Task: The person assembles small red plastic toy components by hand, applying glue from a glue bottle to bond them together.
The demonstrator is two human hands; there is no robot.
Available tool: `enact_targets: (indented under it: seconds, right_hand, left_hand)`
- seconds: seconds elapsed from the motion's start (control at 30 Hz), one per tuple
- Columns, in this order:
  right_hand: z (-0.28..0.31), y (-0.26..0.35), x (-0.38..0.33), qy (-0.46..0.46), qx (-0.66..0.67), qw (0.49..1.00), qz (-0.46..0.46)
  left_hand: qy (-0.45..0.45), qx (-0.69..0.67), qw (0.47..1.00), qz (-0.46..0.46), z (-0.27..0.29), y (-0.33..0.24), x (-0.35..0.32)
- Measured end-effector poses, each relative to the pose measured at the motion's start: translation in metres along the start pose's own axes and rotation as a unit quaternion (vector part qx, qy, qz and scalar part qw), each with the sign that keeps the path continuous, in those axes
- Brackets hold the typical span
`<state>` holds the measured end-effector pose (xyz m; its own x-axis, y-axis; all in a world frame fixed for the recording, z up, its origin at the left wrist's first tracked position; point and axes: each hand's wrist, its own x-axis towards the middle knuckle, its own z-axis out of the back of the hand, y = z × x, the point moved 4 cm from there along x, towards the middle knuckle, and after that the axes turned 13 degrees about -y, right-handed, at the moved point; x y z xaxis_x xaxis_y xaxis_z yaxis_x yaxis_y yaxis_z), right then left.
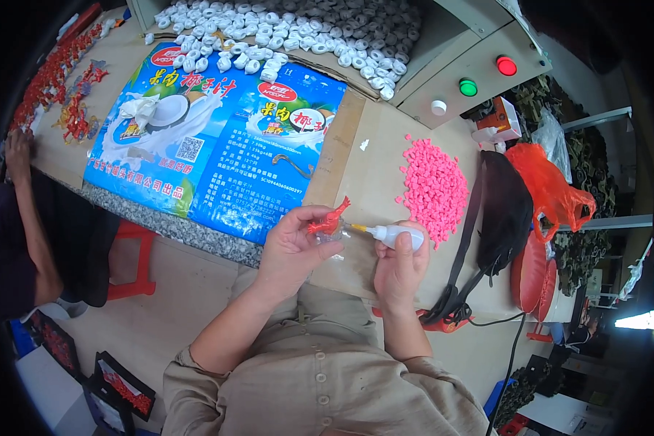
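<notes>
My left hand [292, 245] pinches a small red plastic figure [330, 219] above the table's near edge. My right hand [400, 263] grips a small white squeeze bottle [394, 235] with a yellow nozzle. The nozzle tip points left and nearly touches the red figure. Just beyond the bottle a heap of small pink plastic pieces [434, 187] lies on the brown cardboard table cover [374, 171].
Blue printed bags [218, 138] cover the left of the table. A bin of white ring-shaped parts [305, 33] sits at the back. Red and green buttons [487, 76] are on a panel. A black bag [503, 211] lies right. Another person's hand [18, 149] works red figures [58, 80] far left.
</notes>
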<state>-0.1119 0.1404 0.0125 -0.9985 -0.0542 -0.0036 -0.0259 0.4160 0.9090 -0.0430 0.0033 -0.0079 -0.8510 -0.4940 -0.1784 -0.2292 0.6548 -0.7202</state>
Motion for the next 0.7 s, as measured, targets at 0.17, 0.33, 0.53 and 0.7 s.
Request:
enact_targets:
  seconds: [0.17, 0.33, 0.53, 0.7]
  right_hand:
    - [-0.0002, 0.0001, 0.0, -0.006, -0.003, 1.0, 0.008]
    - [0.0006, -0.0006, -0.0002, -0.009, -0.01, 1.0, 0.002]
    - [0.0004, -0.0004, -0.0001, -0.006, -0.019, 1.0, 0.011]
    - [0.003, -0.0017, 0.0001, -0.007, -0.017, 1.0, 0.013]
  left_hand:
    - [-0.004, 0.012, 1.0, 0.001, -0.0011, -0.0022, -0.0001]
    - [0.003, -0.004, 1.0, 0.0, -0.0017, -0.0021, -0.0003]
    - [0.005, -0.008, 1.0, 0.003, -0.0012, -0.0011, -0.0002]
    - [0.007, -0.014, 1.0, 0.002, 0.0005, 0.0002, 0.0004]
